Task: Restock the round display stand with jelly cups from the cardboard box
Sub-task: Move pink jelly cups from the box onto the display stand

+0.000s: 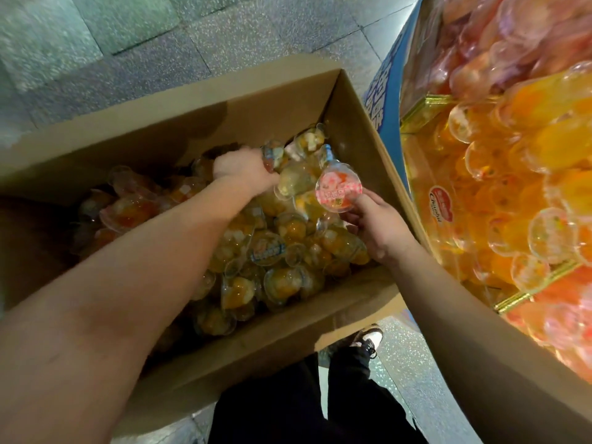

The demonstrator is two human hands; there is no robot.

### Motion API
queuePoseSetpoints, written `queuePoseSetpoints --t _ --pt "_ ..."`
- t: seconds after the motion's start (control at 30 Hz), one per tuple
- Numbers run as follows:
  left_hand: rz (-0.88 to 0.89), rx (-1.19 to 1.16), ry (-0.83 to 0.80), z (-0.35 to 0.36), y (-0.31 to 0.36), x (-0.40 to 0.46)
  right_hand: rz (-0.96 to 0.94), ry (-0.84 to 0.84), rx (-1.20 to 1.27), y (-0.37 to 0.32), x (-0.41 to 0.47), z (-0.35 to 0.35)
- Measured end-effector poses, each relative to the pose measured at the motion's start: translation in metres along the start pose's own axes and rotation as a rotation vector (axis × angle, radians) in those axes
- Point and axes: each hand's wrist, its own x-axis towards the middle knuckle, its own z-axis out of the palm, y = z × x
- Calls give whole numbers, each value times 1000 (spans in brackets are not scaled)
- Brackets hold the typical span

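Head view shows both hands inside the cardboard box (198, 100): left hand (240, 166) curled around a jelly cup (272, 158), right hand (374, 225) pinching a pink-lidded jelly cup (339, 190).

hands (243, 166): 2 | cardboard box (192, 100): 1 | display stand (389, 100): 1 | jelly cups (339, 190): too many to count

Speckled tiled floor (224, 36) under open cardboard box (198, 100)

Dim light inside the cardboard box (198, 100); bright orange glow beside the right hand (379, 224). Soft blur throughout, wide-angle bending at edges.
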Motion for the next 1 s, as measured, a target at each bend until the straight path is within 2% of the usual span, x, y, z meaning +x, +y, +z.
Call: queuePoseSetpoints --t 0.07,0.1,0.2,0.27,0.4,0.47,0.53,0.63,0.87,1.0 --pt "-27 -237 35 -8 -3 -22 2 -31 45 -4 -13 -5" --pt "-42 -432 5 -9 -4 -35 1 -46 66 -5 -21 -8" --pt "-70 -1217 -283 -14 -1 -84 11 -92 154 -8 -51 -18" --pt "-7 -1585 -482 -15 8 -118 13 -108 214 -6 -74 -29" --pt "25 -1931 -613 -20 48 -183 52 -118 267 4 -125 -68" --pt "16 -1984 -622 -26 74 -213 62 -116 298 12 -149 -93" --pt "4 -1937 -581 -36 105 -238 59 -99 330 20 -173 -122" --pt "22 -1771 -553 -47 153 -265 31 -62 390 33 -205 -166" --pt "173 -1384 -647 -46 273 -306 -35 86 508 61 -272 -264" --pt "223 -1435 -637 -30 330 -328 -45 191 576 85 -302 -309"
